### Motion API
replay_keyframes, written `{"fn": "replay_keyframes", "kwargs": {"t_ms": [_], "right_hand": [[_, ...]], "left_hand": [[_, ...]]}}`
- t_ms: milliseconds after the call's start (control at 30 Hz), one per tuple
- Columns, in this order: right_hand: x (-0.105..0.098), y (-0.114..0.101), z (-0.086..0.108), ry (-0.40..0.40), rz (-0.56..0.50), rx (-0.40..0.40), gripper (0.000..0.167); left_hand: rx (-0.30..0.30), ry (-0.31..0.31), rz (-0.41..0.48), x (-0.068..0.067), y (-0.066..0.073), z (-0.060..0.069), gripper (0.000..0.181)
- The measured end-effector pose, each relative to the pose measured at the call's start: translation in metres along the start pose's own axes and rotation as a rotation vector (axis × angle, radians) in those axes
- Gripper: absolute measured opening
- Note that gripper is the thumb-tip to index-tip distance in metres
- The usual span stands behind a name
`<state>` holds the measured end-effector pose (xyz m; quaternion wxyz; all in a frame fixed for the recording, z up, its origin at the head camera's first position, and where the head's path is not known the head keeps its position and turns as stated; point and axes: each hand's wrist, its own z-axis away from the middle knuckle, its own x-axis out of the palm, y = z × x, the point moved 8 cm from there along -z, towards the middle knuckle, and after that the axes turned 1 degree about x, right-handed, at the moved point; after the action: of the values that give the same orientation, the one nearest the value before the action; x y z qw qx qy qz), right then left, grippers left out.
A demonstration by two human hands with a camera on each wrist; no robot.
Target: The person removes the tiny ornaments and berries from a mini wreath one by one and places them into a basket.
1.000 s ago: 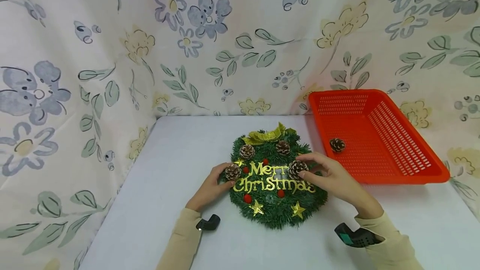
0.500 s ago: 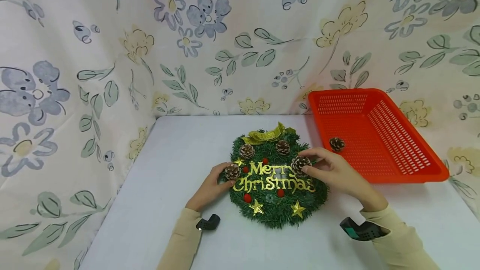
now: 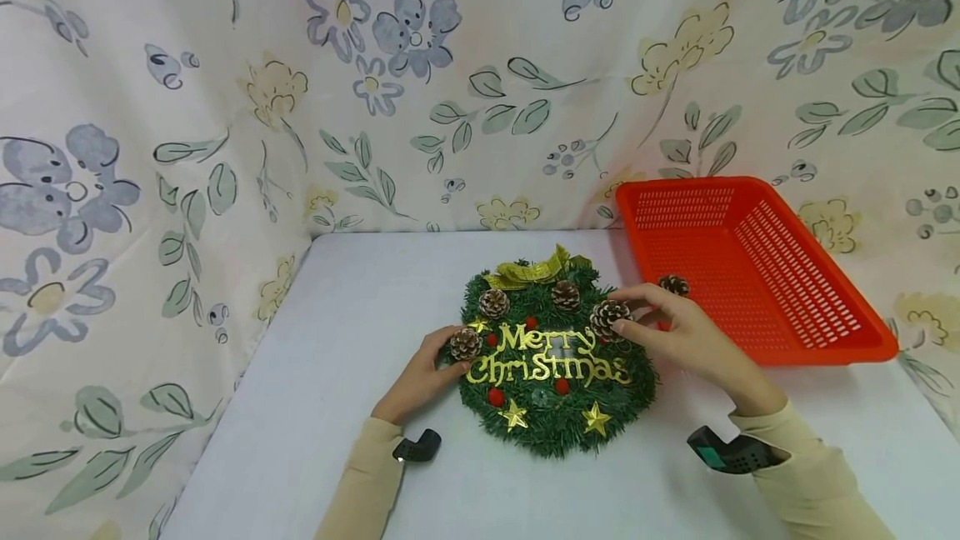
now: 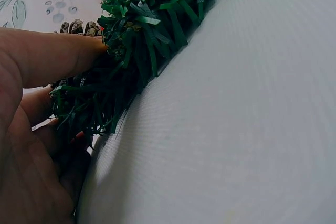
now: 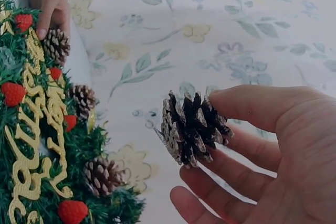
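Observation:
A green tinsel Christmas wreath [image 3: 551,436] lies on the table, with gold "Merry Christmas" lettering [image 3: 547,367], red berries, gold stars and a gold bow. My left hand [image 3: 422,377] grips its left edge beside a pine cone [image 3: 466,344]. In the left wrist view, the thumb lies on the tinsel [image 4: 152,30] with fingers around the rim. Two more pine cones sit on the wreath's upper part. My right hand [image 3: 686,340] pinches a loose pine cone [image 5: 191,129] between thumb and fingers. The right wrist view shows this cone lifted clear of the wreath.
A red plastic basket [image 3: 817,273] stands at the back right, close to my right hand. One pine cone [image 3: 673,285] lies in it, partly hidden by that hand. A floral curtain [image 3: 465,107] hangs behind the white table [image 3: 330,315].
My right hand has drawn the pine cone up and to the right, off the lettering, which shows more fully. My left hand stays on the wreath's edge.

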<state>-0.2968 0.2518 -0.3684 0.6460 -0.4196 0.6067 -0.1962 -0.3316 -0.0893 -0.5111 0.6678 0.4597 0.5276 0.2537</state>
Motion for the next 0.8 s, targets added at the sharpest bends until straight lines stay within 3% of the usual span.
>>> {"fn": "replay_keyframes", "kwargs": {"t_ms": [567,800], "right_hand": [[-0.016,-0.001,-0.001,0.023,0.060,-0.003,0.035],[-0.025,-0.006,-0.002,0.040,0.067,-0.054,0.034]], "left_hand": [[-0.004,-0.007,0.006,0.002,-0.002,-0.001,0.059],[0.004,0.002,-0.002,0.000,-0.001,-0.002,0.059]]}}
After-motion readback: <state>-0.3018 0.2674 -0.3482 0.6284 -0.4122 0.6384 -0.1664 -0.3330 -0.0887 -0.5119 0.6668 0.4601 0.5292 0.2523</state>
